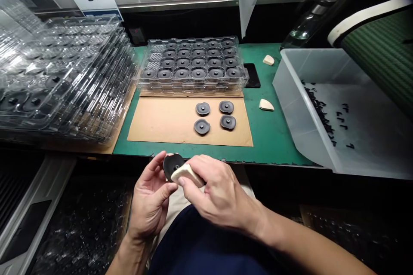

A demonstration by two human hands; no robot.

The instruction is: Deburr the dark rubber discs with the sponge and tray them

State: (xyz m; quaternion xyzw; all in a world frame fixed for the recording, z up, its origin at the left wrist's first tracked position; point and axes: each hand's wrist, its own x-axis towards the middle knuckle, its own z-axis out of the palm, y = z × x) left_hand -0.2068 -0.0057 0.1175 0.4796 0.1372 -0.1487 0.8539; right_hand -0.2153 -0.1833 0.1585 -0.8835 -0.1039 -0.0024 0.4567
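Observation:
My left hand (151,197) grips a round, dished black plastic part (172,164) by its edge, just past the front edge of the table. A small peg stands at the middle of that part. In my right hand (216,187) is a cream-coloured pad (187,174), pinched between thumb and fingers, its tip against the dished face. Beyond my hands, a brown cardboard sheet (161,120) lies on the table with several similar black parts (202,126) at its right side. Behind it a clear plastic tray (193,87) holds rows of the same parts.
Tall stacks of clear trays (106,81) stand at left. A translucent bin (309,124) with small black pieces (322,116) is at right. Two cream pads (266,105) and a black phone-like slab (252,75) lie on the green mat (264,133). A clear bottle (305,25) leans behind.

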